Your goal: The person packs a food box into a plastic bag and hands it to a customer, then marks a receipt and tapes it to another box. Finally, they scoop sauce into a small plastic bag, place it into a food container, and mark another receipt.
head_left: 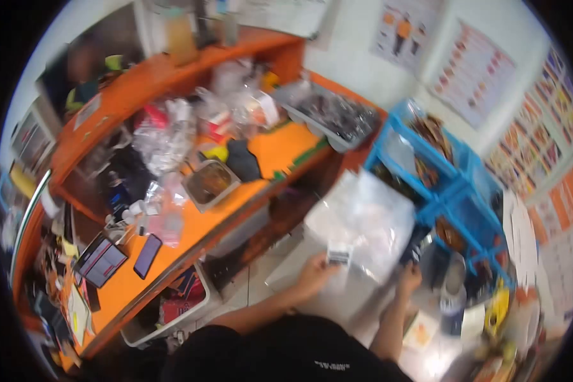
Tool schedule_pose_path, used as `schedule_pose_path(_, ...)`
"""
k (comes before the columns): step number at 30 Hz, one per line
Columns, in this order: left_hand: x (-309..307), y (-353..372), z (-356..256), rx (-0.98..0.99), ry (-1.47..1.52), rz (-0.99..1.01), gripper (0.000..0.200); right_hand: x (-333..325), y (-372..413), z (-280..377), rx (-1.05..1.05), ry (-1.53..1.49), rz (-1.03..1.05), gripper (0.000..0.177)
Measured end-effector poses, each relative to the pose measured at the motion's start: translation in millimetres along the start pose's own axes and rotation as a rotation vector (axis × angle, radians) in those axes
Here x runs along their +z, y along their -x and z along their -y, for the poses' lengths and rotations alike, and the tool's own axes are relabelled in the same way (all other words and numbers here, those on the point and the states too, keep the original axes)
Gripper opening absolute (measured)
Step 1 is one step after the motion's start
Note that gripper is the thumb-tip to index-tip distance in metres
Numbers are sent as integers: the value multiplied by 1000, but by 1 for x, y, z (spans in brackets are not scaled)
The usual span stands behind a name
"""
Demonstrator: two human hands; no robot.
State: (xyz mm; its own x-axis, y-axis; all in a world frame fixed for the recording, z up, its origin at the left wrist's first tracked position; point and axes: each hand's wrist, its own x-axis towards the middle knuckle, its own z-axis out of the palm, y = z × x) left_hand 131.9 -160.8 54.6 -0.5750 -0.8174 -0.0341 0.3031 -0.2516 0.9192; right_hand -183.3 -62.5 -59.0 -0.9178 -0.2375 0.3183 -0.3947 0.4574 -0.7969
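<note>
My left hand (316,277) pinches a small white slip (339,255) with a dark printed block on it. Right behind the slip is a pale, cloudy plastic bag (363,219), which overlaps it in this view. My right hand (410,279) is closed, just right of the bag's lower corner. A dark object with a shiny edge (419,246) shows directly above its fingers; I cannot tell what that hand grips.
An orange desk on the left carries a phone (147,256), a tablet (101,260), a metal container (211,184) and crumpled plastic bags (165,137). Blue stacked bins (420,156) stand at the right. A bottle (452,293) stands near my right hand. Below the desk sits a white bin (205,305).
</note>
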Motion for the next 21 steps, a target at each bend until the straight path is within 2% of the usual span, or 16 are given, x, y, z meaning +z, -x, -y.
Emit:
schedule_pose_path(1,2,0,-6,12,23,-3,20,-1,3,11,-187,226,-175,23)
schedule_pose_path(2,2,-2,-10,40,40,-19,21,-3,-3,13,-195,189,-140,24)
schedule_pose_path(4,3,0,-21,-39,58,-47,21,-10,-4,25,-118,293,-67,21)
schedule_pose_path(5,5,1,-29,-14,76,-8,20,-15,2,23,-107,301,-61,21)
schedule_pose_path(7,8,8,-37,9,72,-35,21,-11,9,40,32,83,-192,19)
schedule_pose_path(9,5,11,-40,75,33,-69,24,-12,32,83,140,-339,-18,16)
schedule_pose_path(11,-3,15,-35,100,-11,-106,24,-17,67,156,126,-783,353,14)
schedule_pose_path(12,-7,17,-33,116,-48,-120,24,-27,82,191,282,-987,705,15)
schedule_pose_path(13,-6,21,-41,140,-94,-127,24,-29,97,214,369,-1147,900,13)
schedule_pose_path(14,-9,24,-41,143,-103,-140,24,-31,109,236,325,-1201,1058,13)
schedule_pose_path(16,-20,32,-44,182,-173,-195,24,-21,129,259,238,-1164,1189,11)
schedule_pose_path(19,-41,47,-54,276,-289,-244,28,4,156,280,199,-1100,1271,10)
schedule_pose_path(20,-52,51,-57,314,-368,-259,29,11,167,288,61,-1025,1227,12)
schedule_pose_path(21,-63,58,-55,295,-339,-271,28,19,177,292,23,-911,1246,18)
